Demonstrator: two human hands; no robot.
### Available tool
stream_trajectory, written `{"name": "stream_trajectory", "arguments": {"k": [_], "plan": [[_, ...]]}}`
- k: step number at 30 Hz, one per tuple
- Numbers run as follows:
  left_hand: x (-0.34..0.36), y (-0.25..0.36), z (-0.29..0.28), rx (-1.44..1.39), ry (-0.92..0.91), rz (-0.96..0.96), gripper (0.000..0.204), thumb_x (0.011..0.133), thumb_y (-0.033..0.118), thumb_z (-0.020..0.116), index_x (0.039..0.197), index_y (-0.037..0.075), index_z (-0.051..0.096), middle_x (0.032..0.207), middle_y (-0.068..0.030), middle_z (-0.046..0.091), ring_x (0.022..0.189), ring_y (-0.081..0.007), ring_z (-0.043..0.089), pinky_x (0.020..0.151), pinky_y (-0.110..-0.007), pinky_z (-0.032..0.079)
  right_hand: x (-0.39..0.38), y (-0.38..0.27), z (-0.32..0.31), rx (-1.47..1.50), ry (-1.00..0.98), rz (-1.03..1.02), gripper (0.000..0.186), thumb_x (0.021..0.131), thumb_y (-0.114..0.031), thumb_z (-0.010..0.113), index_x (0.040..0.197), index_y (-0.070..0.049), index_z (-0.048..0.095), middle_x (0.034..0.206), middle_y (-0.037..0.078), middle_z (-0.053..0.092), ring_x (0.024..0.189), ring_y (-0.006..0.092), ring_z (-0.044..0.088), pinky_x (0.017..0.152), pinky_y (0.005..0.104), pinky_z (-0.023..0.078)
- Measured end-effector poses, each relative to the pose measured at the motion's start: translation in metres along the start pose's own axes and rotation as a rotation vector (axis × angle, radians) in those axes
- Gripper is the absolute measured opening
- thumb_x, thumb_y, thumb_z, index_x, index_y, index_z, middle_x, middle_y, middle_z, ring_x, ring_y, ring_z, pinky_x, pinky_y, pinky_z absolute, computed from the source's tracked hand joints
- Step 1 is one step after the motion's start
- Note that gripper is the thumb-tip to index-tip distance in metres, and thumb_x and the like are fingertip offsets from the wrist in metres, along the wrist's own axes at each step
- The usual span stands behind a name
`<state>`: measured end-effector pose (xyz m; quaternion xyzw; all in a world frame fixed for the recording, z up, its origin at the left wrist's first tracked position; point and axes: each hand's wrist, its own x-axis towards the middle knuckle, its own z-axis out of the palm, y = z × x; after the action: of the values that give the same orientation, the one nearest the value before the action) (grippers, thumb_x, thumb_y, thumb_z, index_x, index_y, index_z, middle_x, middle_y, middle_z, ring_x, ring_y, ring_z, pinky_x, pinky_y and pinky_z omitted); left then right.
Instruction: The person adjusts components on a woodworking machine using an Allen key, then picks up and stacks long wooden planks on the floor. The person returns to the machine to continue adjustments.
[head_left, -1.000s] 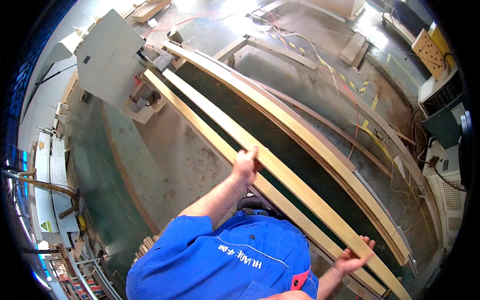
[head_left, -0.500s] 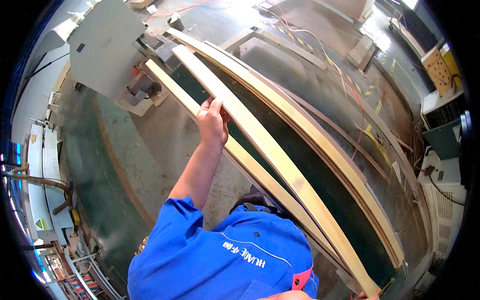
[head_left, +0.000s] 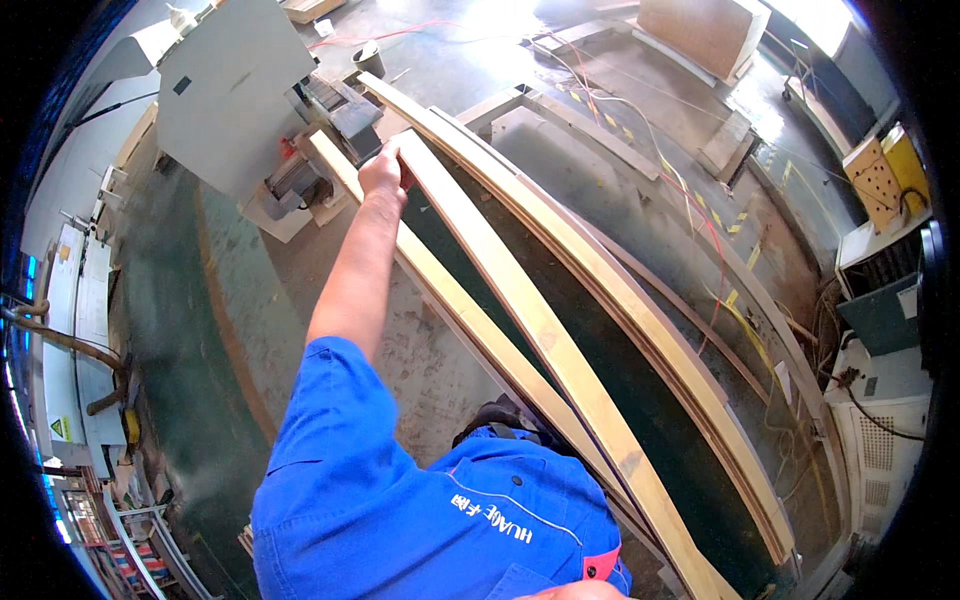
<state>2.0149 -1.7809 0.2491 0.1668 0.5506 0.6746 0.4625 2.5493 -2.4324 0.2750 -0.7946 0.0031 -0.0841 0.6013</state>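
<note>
Here, left hand: the bare left hand has its fingers clamped on the far end of a long, pale yellow wooden board, the arm stretched well forward.
Right hand: out of view, so I cannot tell how its fingers stand.
Board's place: slanting to the lower edge of the view, between a second long, pale wooden board and a layered stack of pale and brown wooden strips.
Near end: close to the second board; contact is unclear.
Good grip: wrap firmly and support the near end too, since a length gripped at one end would probably swing or twist.
Watch for: fingers pinched between lengths, edges scraping the stack, or the tip knocking the dark grey metal machine block.
</note>
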Motion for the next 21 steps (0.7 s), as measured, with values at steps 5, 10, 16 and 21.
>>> {"name": "stream_trajectory", "arguments": {"k": [5, 10, 16, 21], "plan": [[0.011, 0.009, -0.015, 0.089, -0.196, 0.023, 0.020, 0.097, 0.016, 0.068, 0.112, 0.003, 0.068, 0.104, -0.0081, 0.074, 0.093, -0.0217, 0.073, 0.077, -0.041, 0.061, 0.007, 0.007, -0.007, -0.031, 0.004, 0.013, 0.042, 0.096, -0.039, 0.063, 0.120, -0.005, 0.063, 0.108, 0.013, 0.069, 0.099, 0.0321, 0.068, 0.084, 0.0497, 0.058], [0.018, 0.006, -0.017, 0.034, -0.265, 0.092, 0.015, 0.095, 0.014, 0.068, 0.104, 0.002, 0.068, 0.095, -0.0085, 0.072, 0.082, -0.0224, 0.072, 0.070, -0.041, 0.062, 0.033, 0.022, -0.047, -0.075, 0.057, 0.053, 0.042, 0.095, -0.038, 0.066, 0.120, -0.005, 0.064, 0.108, 0.013, 0.069, 0.097, 0.0331, 0.069, 0.080, 0.0509, 0.060], [-0.029, -0.027, 0.009, -0.060, -0.420, -0.132, 0.032, 0.106, 0.030, 0.056, 0.126, 0.005, 0.058, 0.119, -0.0130, 0.067, 0.108, -0.0287, 0.066, 0.096, -0.046, 0.056, 0.176, 0.084, -0.277, -0.046, 0.204, 0.294, 0.041, 0.093, -0.036, 0.069, 0.120, -0.005, 0.064, 0.109, 0.014, 0.069, 0.094, 0.0342, 0.070, 0.075, 0.0524, 0.061], [-0.264, -0.076, -0.008, -0.138, -0.975, -0.345, 0.053, 0.110, 0.038, 0.049, 0.148, 0.002, 0.046, 0.128, -0.0198, 0.066, 0.123, -0.0334, 0.064, 0.110, -0.047, 0.051, 0.154, 0.083, -0.161, 0.454, 0.192, 0.436, 0.034, 0.096, -0.030, 0.065, 0.116, -0.002, 0.066, 0.104, 0.014, 0.072, 0.099, 0.0303, 0.070, 0.091, 0.0469, 0.058]]}}
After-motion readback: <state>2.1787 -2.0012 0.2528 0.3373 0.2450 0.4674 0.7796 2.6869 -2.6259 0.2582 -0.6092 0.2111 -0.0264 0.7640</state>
